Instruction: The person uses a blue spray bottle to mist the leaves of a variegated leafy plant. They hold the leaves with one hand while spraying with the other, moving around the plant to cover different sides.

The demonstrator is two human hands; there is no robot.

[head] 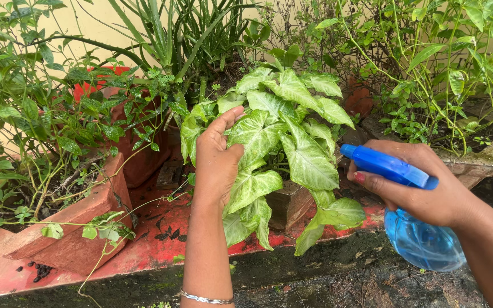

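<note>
Left hand: my left hand (218, 157) is raised with the fingers straight and together, open, its palm flat against the arrowhead plant (283, 137); it grips nothing, only presses on a leaf.
Right hand: my right hand (420, 185) is wrapped tight around the spray bottle (412, 225), index finger lying along the nozzle head.
Spray bottle: I see a glossy opaque blue plastic head with a stubby nozzle aimed left at the leaves, and below it a rounded, see-through pale blue body hanging under my fist, just right of the plant.
Arrowhead plant: broad, arrow-shaped leaves, pale green with creamy white veining, smooth and slightly drooping; it stands between my two hands.
Pot: the small pot (289, 202) beneath it looks squarish and dull brown, mostly hidden by leaves.
Ledge: the red-painted ledge (161, 228) is rough, chipped and damp, with a dark mossy front edge.
Brick planter: a blocky terracotta-red brick planter (75, 228) sits at left, holding thin-stemmed greenery.
Wrist: a thin silvery bracelet (205, 298) circles my left wrist.
</note>
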